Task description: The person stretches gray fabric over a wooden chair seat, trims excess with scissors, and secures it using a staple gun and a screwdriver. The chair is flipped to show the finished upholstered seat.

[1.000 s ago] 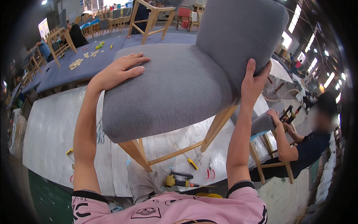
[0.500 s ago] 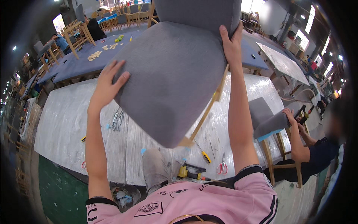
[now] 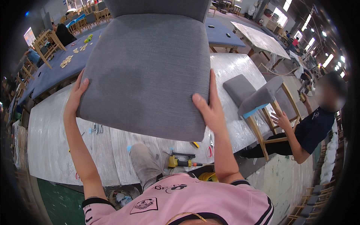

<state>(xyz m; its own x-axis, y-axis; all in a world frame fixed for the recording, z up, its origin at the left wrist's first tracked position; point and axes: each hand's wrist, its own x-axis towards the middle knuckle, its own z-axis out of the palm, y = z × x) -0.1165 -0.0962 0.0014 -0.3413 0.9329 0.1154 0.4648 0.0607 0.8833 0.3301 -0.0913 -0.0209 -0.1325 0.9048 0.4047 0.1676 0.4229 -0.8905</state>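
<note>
A grey upholstered chair (image 3: 146, 75) is held up before me, its padded seat facing me and its backrest (image 3: 161, 8) cut off by the top edge. A darker patch marks the left part of the seat fabric. My left hand (image 3: 74, 98) grips the seat's left side, fingers behind and thumb on the cloth. On the right side, near the front corner, my right hand (image 3: 210, 110) clasps the seat with its thumb on top. The seat hides the chair's legs.
Below lies a film-wrapped table (image 3: 48, 131) with bolts (image 3: 98, 129), a yellow-black staple gun (image 3: 179, 160) and red-handled scissors (image 3: 210, 148). At right, a co-worker (image 3: 313, 127) handles another grey chair (image 3: 258, 99). A blue-topped table (image 3: 52, 80) bears wood pieces (image 3: 66, 61).
The chair has turned, its seat now squarer to me. My right hand has moved from beside the backrest to the seat's front right; my left now grips the side. The co-worker's chair has tilted.
</note>
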